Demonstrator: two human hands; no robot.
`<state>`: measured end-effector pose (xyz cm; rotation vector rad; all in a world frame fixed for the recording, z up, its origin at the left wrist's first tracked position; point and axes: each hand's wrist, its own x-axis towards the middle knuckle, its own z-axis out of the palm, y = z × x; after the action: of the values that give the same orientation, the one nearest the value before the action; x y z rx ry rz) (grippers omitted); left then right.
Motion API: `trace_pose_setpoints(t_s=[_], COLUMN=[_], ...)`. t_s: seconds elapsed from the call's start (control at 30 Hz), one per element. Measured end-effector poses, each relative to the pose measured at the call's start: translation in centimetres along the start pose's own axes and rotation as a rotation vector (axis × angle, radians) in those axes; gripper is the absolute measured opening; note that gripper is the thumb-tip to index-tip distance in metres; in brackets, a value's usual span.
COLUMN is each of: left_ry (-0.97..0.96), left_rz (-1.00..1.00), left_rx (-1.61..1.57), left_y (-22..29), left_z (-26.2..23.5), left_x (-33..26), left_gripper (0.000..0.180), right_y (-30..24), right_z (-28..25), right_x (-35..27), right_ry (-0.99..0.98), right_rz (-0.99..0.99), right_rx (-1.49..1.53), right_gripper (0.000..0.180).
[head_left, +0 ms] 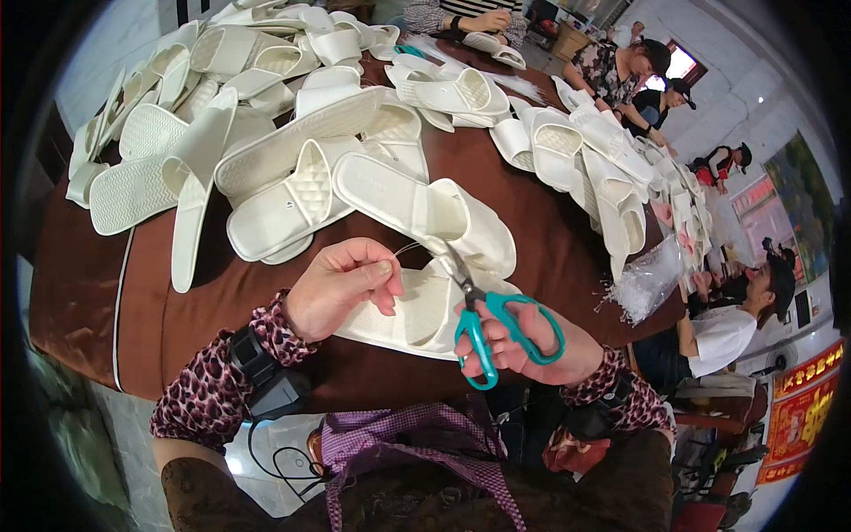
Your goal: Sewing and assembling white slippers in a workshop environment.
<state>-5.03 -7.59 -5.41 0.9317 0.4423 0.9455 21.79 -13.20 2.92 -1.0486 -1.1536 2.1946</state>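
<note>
In the middle, a white slipper (390, 191) lies tilted across the brown-covered table, its strap facing right. Below it another white slipper (399, 315) rests partly under my hands. My left hand (346, 282) pinches a thin, clear strand (408, 247) that runs toward the strap of the upper slipper. Scissors (477, 341) with teal handles are in my right hand (541, 346), fingers through the loops. Their blades point up and left at that strap, close to the strand; whether they touch it I cannot tell.
White slippers (142, 177) are heaped on the brown tablecloth (160, 310) at far left, and more (612, 195) line the right side. A clear bag of small plastic strands (651, 279) sits at the right edge. Several people (727, 341) work around the table.
</note>
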Motion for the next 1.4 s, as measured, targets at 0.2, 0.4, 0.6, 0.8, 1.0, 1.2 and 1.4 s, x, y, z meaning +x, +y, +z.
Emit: trace_pose_setpoints(t_s=[0.2,0.4,0.6,0.8,1.0,1.2,1.4], left_ry=[-0.006,-0.019,-0.001,0.060,0.091,0.245,0.206], left_rz=[0.020,0.019,-0.011,-0.034,0.055,0.307,0.498], left_rx=[0.012,0.073,0.102,0.170,0.200,0.157,0.229], left_y=[0.0,0.1,0.0,0.3,1.1,3.4,5.0], left_z=[0.1,0.1,0.2,0.1,-0.6,0.3,2.7], left_x=[0.0,-0.1,0.1,-0.1,-0.2,-0.6,-3.1], left_gripper=[0.014,0.013,0.013,0.012,0.011,0.012,0.012], right_y=[-0.7,-1.3,-1.3,-1.7,-1.1,-0.2,1.9], right_z=[0.8,2.2,1.6,1.6,-1.3,-7.5,-14.0], right_x=[1.5,2.5,2.7,1.8,-1.6,-3.4,-3.4], right_ry=[-0.036,0.071,0.059,0.130,0.389,0.749,0.806], right_rz=[0.084,0.032,-0.050,-0.056,-0.329,-0.306,-0.435], right_rx=[-0.022,-0.031,-0.158,-0.194,-0.284,-0.629,-1.162], right_gripper=[0.055,0.050,0.041,0.051,0.052,0.041,0.042])
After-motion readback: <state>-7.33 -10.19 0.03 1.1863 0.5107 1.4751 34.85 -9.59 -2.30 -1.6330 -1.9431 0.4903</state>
